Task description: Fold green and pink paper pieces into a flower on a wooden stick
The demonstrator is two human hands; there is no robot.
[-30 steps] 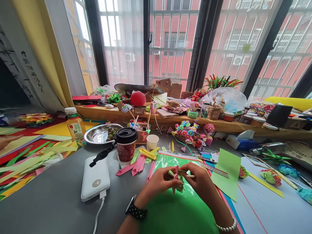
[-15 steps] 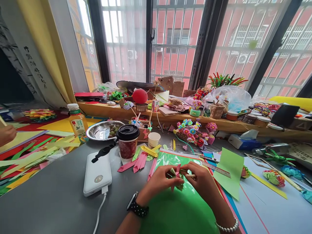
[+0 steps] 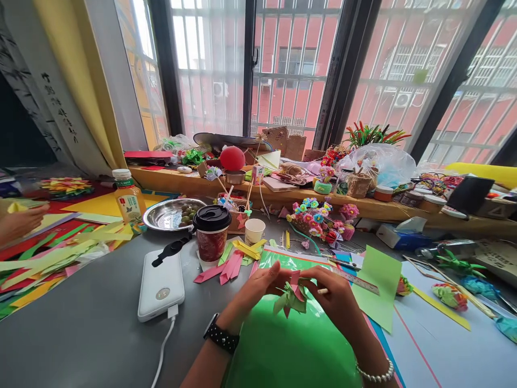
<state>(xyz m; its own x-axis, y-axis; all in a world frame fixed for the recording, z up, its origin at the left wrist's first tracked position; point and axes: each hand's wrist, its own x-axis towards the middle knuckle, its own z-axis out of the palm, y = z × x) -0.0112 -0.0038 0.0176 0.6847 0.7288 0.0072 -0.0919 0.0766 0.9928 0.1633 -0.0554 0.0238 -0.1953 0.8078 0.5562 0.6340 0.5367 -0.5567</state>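
My left hand (image 3: pixel 258 293) and my right hand (image 3: pixel 335 296) meet over a bright green sheet (image 3: pixel 293 350) near the table's front edge. Between their closed fingers hangs a small folded piece of green and pink paper (image 3: pixel 293 296). A thin wooden stick (image 3: pixel 323 291) pokes out from my right fingers. A black watch sits on my left wrist, a bead bracelet on my right.
A white power bank (image 3: pixel 160 284) with a cable lies left of my hands. Behind stand a red lidded cup (image 3: pixel 210 233), a small paper cup (image 3: pixel 254 230), pink and yellow folded strips (image 3: pixel 232 264), a metal dish (image 3: pixel 169 214) and a bottle (image 3: pixel 129 202). Another person's hand (image 3: pixel 20 221) holds yellow paper at the far left.
My hands lifted the folded paper slightly and turned it, so more green leaves show below. The other person's hand at the left moved further in, holding yellow paper.
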